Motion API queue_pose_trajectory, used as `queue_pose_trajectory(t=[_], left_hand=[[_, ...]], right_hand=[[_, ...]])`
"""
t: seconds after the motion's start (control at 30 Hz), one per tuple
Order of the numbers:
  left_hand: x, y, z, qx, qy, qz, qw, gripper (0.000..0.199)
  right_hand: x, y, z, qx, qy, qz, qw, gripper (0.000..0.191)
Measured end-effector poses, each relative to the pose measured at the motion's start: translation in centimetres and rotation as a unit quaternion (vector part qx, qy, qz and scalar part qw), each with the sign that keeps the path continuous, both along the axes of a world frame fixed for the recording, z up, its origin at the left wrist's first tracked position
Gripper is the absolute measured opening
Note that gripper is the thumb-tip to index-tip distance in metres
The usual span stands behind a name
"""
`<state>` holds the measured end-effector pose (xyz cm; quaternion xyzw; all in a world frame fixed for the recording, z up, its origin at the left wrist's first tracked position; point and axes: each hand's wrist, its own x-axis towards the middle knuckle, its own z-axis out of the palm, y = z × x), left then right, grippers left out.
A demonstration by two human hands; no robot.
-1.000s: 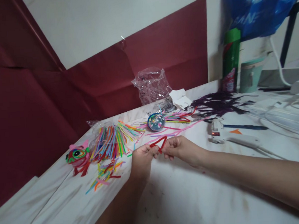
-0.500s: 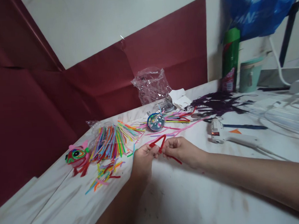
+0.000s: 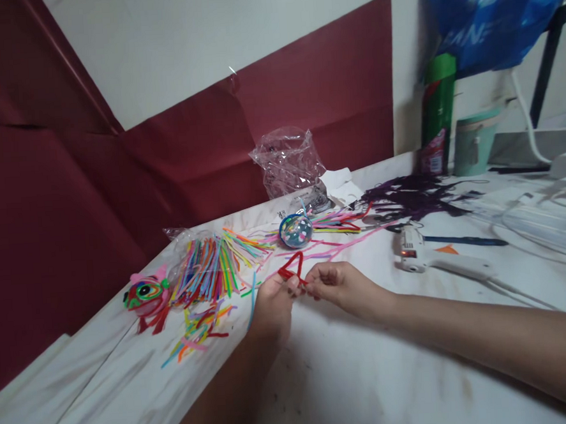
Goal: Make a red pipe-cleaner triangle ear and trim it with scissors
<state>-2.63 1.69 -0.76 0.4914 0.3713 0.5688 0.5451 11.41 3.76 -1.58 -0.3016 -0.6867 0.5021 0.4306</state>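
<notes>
A red pipe cleaner (image 3: 296,261), bent into a pointed loop, is held between both hands above the white table (image 3: 350,374). My left hand (image 3: 277,297) pinches its lower left part. The fingertips of my right hand (image 3: 333,282) are closed on its lower right part, touching or almost touching the left ones. Just behind the hands lies a clear ball with a blue rim (image 3: 295,230). To the left are a fanned bundle of coloured pipe cleaners (image 3: 210,267), a pile of short cut pieces (image 3: 197,332) and a red figure with green-rimmed eyes (image 3: 147,297).
A white glue gun (image 3: 412,249) with its cord lies at the right. Behind it are purple strips (image 3: 414,196), a green can (image 3: 439,100) and a pale green cup (image 3: 475,142). Crumpled clear plastic (image 3: 289,160) rests by the wall.
The red loop has shifted slightly left and its shape has changed. Its loose tail, which stuck out below my right hand, no longer shows there.
</notes>
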Motion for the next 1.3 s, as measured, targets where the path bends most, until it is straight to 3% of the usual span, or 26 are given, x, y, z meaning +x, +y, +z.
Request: queue_pose_trajectory(t=[0.17, 0.27, 0.33, 0.43, 0.5, 0.57, 0.67, 0.77, 0.83, 0.93, 1.03, 1.3], left_hand=[[-0.7, 0.0, 0.4, 0.017, 0.011, -0.056, 0.998, 0.021], [-1.2, 0.0, 0.5, 0.008, 0.026, -0.099, 0.995, 0.022], [-1.5, 0.0, 0.7, -0.003, 0.042, -0.115, 0.992, 0.021], [-1.7, 0.0, 0.8, 0.008, 0.081, -0.125, 0.989, 0.019], [-1.7, -0.1, 0.8, 0.015, 0.103, -0.138, 0.985, 0.018], [-1.8, -0.1, 0.8, 0.012, 0.11, -0.144, 0.983, 0.018], [-1.8, -0.3, 0.6, 0.024, 0.119, -0.107, 0.987, 0.017], [-1.6, -0.5, 0.4, 0.08, 0.209, -0.006, 0.975, 0.015], [-1.5, -0.6, 0.4, 0.134, 0.299, 0.087, 0.941, 0.012], [-1.3, -0.7, 0.4, 0.225, 0.398, 0.176, 0.872, 0.008], [-1.2, -0.8, 0.4, 0.265, 0.438, 0.174, 0.841, 0.008], [-1.4, -0.4, 0.0, 0.194, 0.409, 0.129, 0.882, 0.007]], right_hand=[[0.4, -0.3, 0.8, 0.091, -0.05, -0.017, 0.994, 0.008], [0.9, -0.1, 1.1, 0.186, -0.094, -0.019, 0.978, 0.01], [1.3, 0.3, 1.2, 0.301, -0.124, -0.042, 0.945, 0.012], [1.9, 1.0, 0.9, 0.474, -0.163, -0.07, 0.862, 0.015], [2.1, 1.4, 0.7, 0.531, -0.178, -0.07, 0.826, 0.016], [2.3, 1.5, 0.7, 0.54, -0.173, -0.081, 0.82, 0.013], [2.4, 1.5, 0.9, 0.5, -0.135, -0.135, 0.845, 0.018], [2.2, 1.3, 1.1, 0.403, -0.093, -0.178, 0.893, 0.023], [1.9, 1.2, 1.1, 0.294, -0.088, -0.138, 0.942, 0.014], [1.1, 1.0, 0.7, 0.108, -0.042, -0.007, 0.993, 0.013], [0.5, 0.8, 0.2, -0.013, 0.061, 0.052, 0.997, 0.018], [0.4, 0.8, -0.2, -0.078, 0.109, 0.04, 0.99, 0.017]])
